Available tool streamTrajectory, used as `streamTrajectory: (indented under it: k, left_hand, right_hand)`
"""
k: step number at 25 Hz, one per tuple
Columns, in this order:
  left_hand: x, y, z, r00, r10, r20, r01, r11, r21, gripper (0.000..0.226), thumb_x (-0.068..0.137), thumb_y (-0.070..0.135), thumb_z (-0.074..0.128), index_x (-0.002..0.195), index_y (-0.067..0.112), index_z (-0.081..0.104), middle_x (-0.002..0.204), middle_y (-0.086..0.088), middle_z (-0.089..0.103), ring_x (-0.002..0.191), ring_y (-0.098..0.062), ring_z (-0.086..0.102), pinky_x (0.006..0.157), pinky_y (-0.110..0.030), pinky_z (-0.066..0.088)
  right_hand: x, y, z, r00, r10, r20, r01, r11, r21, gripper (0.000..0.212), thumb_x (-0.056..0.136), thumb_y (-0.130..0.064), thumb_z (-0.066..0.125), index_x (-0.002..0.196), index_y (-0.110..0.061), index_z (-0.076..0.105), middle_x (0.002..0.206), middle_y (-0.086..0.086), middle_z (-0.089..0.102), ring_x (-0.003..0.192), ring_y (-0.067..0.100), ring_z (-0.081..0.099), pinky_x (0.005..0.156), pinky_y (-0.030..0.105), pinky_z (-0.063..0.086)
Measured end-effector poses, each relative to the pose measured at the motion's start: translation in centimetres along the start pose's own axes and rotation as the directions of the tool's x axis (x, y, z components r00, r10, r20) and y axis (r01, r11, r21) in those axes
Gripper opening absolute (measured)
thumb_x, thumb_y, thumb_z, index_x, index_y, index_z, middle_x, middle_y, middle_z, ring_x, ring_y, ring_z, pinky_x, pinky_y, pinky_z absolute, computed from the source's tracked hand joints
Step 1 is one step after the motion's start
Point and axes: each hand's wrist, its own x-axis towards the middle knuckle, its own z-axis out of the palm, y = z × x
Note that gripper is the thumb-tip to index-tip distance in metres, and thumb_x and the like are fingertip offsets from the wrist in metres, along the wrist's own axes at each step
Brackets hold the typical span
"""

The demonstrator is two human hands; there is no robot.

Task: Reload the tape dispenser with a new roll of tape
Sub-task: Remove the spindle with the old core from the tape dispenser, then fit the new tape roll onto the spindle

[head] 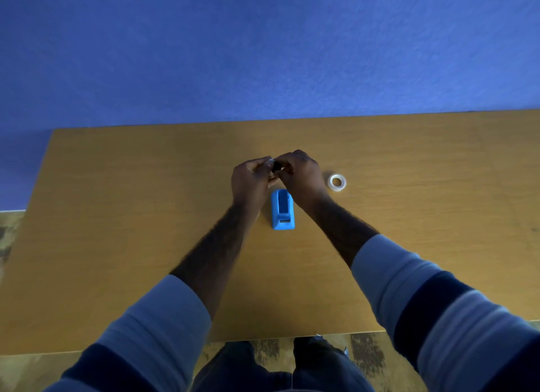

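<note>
Dispenser: the small bright-blue plastic tape dispenser [282, 209] is sitting on the tan wooden tabletop [117, 216] near its centre, long axis running 12 to 6 o'clock, the end with the pale slot pointing at 6, toward the person. Its top well is showing open and dark.

Core piece: a small black round part [276, 165] is sitting pinched between the two hands, just beyond the dispenser's 12 o'clock end and above the table; a sliver of something pale and clear is catching light at its left edge, too small to name.

Left hand: the left hand [252, 179] is curling its fingers in, fingertips closing on the black part from the 9 o'clock side.

Right hand: the right hand [301, 177] is gripping the same part from the 3 o'clock side, knuckles arching over it, wrist crossing just past the dispenser's far right corner.

New roll: the white-translucent ring of tape [338, 182] is lying flat on the table at 3 o'clock from the hands, apart from them, hole facing up.

Sleeves: pale and navy striped sleeves [409, 283] are sitting pushed up on both forearms.
</note>
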Motion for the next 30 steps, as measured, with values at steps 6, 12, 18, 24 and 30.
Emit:
streamTrajectory:
  k: [6,12,18,24,30]
  left_hand:
    - [1.5,-0.1,0.5,0.999,-0.034,0.027,0.035,0.999,-0.019,0.023,0.096,0.011,0.066,0.113,-0.003,0.072,0.101,-0.018,0.076,0.094,-0.026,0.076,0.085,-0.046,0.063]
    - [3.7,-0.2,1.6,0.996,-0.074,0.044,0.075,0.997,-0.015,0.019,0.094,0.011,0.069,0.108,-0.001,0.074,0.098,-0.015,0.077,0.094,-0.025,0.076,0.08,-0.041,0.064]
    - [7.3,-0.9,2.8,0.993,-0.109,-0.034,0.111,0.992,0.063,0.018,0.094,0.009,0.065,0.108,0.003,0.075,0.102,-0.013,0.077,0.093,-0.025,0.076,0.083,-0.039,0.062]
    - [11.3,-2.3,3.6,0.965,-0.245,-0.093,0.256,0.959,0.125,0.017,0.09,0.01,0.07,0.102,0.0,0.075,0.08,-0.01,0.074,0.068,-0.018,0.072,0.069,-0.034,0.064]
    - [12.8,-3.5,3.4,0.971,-0.215,-0.106,0.239,0.91,0.338,0.021,0.087,0.017,0.068,0.094,-0.001,0.077,0.084,-0.024,0.076,0.071,-0.033,0.072,0.08,-0.044,0.061]
  right_hand:
    - [1.1,0.5,0.2,1.0,0.029,0.002,-0.029,0.997,-0.076,0.015,0.093,-0.018,0.066,0.102,-0.008,0.072,0.099,0.009,0.064,0.082,0.016,0.06,0.07,0.03,0.053]
    - [2.9,1.6,-0.3,0.997,0.07,0.015,-0.068,0.993,-0.102,0.016,0.087,-0.015,0.071,0.098,-0.003,0.069,0.097,0.011,0.062,0.079,0.021,0.06,0.067,0.034,0.053]
    - [4.2,2.9,-0.4,0.991,0.122,-0.049,-0.125,0.99,-0.067,0.013,0.084,-0.01,0.073,0.095,-0.008,0.069,0.094,0.002,0.058,0.075,0.014,0.057,0.061,0.023,0.046]
    - [3.1,4.8,-0.8,0.984,0.174,-0.045,-0.176,0.983,-0.054,0.013,0.08,-0.011,0.075,0.092,-0.013,0.07,0.09,-0.003,0.058,0.072,0.008,0.055,0.061,0.021,0.048]
    - [1.7,6.3,-1.5,0.972,0.236,-0.007,-0.236,0.968,-0.084,0.016,0.083,-0.013,0.075,0.098,-0.013,0.07,0.095,-0.002,0.06,0.073,0.007,0.057,0.063,0.021,0.053]
